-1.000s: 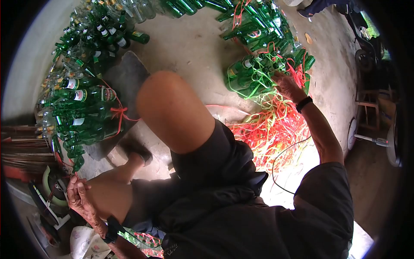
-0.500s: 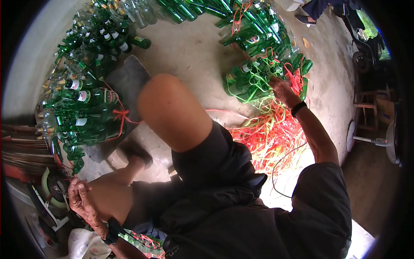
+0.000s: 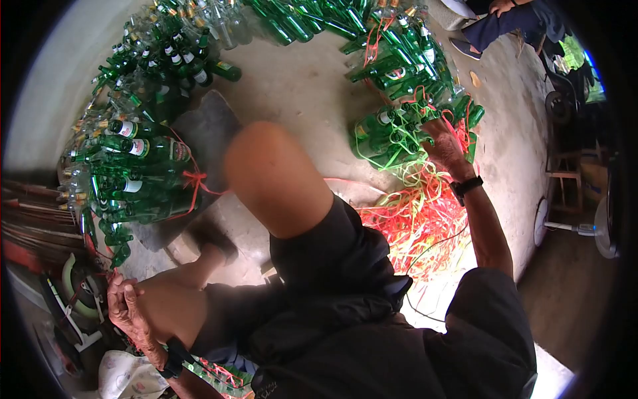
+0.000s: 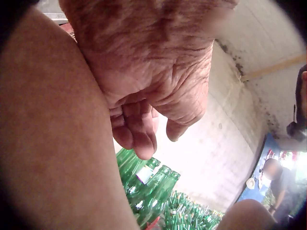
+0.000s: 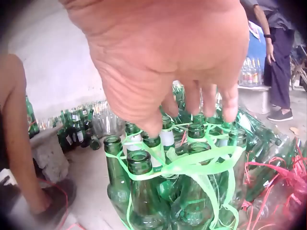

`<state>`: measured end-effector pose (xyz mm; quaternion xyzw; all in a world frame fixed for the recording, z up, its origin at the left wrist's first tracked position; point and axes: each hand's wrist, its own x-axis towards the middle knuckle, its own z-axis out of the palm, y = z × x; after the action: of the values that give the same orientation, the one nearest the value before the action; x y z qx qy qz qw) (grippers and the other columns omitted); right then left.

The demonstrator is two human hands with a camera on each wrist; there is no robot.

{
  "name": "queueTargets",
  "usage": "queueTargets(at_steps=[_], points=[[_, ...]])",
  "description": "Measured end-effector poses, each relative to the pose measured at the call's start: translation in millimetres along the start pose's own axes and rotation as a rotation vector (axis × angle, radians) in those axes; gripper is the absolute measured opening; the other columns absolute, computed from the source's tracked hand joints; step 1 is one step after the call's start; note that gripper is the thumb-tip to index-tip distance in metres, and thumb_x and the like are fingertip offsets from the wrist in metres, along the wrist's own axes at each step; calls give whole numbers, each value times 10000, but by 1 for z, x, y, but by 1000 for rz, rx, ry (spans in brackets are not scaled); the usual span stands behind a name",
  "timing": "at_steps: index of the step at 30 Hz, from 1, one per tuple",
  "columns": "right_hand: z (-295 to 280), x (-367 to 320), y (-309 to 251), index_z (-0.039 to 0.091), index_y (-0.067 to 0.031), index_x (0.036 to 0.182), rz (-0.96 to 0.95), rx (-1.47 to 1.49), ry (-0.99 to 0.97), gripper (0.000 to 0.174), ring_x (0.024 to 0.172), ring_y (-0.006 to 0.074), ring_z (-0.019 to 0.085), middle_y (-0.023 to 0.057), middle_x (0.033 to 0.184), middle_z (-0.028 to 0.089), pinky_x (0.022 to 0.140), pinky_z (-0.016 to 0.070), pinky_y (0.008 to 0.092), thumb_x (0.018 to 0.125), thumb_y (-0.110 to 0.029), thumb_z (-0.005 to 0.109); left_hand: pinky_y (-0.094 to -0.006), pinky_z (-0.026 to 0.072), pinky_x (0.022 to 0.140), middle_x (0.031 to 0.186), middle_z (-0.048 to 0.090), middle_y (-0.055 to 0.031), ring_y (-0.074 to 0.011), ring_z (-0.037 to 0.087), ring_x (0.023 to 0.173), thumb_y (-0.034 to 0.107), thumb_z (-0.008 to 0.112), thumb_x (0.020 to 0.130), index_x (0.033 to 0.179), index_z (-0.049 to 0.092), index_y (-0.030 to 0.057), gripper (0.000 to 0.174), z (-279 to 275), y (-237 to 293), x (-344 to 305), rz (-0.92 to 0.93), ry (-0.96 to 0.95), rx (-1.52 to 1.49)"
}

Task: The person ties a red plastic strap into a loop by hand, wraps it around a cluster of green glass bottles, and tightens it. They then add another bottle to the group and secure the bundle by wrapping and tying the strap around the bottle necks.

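Note:
My right hand (image 3: 444, 146) reaches over a bundle of green glass bottles (image 5: 148, 201), at the right in the head view. In the right wrist view its fingers extend down among the bottle necks, the thumb tip right at one mouth. Light green plastic strap (image 5: 192, 167) loops round the necks. My left hand (image 3: 129, 306) rests at the bare left knee, fingers loosely bent with nothing in them. Several green bottles (image 4: 153, 191) stand beyond that hand in the left wrist view.
A heap of red and green strap (image 3: 425, 229) lies beside the bundle. Another bottle bundle (image 3: 156, 176), tied with red strap (image 3: 195, 179), lies at the left. More bottles (image 3: 306, 23) line the far side. A fan (image 3: 601, 229) is at the right; another person's leg (image 3: 495, 33) shows behind.
My right hand has spread out and shifted slightly farther over the bottle necks, its wrist turned. The head view has swung a little, bringing more of the other person into sight. My left hand stays put.

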<state>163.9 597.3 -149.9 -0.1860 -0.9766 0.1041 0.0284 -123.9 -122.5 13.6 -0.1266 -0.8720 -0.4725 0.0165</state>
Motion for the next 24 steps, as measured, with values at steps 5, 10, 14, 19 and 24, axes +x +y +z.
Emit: queueTargets(at_steps=[5,10,14,19,24], points=[[29,8,-5,543,-113,1419,269,21,102,702,1249,409,523,220,1344,508,1034,466,508,847,-434,792,-280,542,746,1200,692,-103,-148,652,930,180,640,1026,1256,635,-6,296,-12,-17,2,9,-49,-34],[59,11,-15,515,-72,1450,379,7,102,796,1345,504,437,321,1450,383,1075,449,534,849,-533,760,-276,540,735,1177,700,-104,-142,653,897,185,645,1022,1251,637,-4,297,-5,-6,-1,-9,-36,-35],[60,10,-12,526,-46,1435,397,41,93,777,1328,523,449,350,1460,358,1067,461,524,850,-500,763,-267,515,735,952,694,-97,-132,609,781,179,679,1004,1253,595,-51,349,4,8,-1,-39,-9,-18],[62,8,-9,522,-31,1432,366,27,102,769,1316,537,458,374,1454,352,1059,472,526,857,-485,758,-269,504,741,942,690,-94,-133,599,766,191,683,1002,1253,584,-64,371,4,5,2,-58,-13,-23],[53,10,-12,505,-57,1447,401,43,28,780,1345,527,433,339,1463,367,1063,459,544,867,-517,750,-271,507,750,946,693,-95,-138,604,778,199,681,1003,1251,585,-65,374,3,7,1,-54,-24,-30]])
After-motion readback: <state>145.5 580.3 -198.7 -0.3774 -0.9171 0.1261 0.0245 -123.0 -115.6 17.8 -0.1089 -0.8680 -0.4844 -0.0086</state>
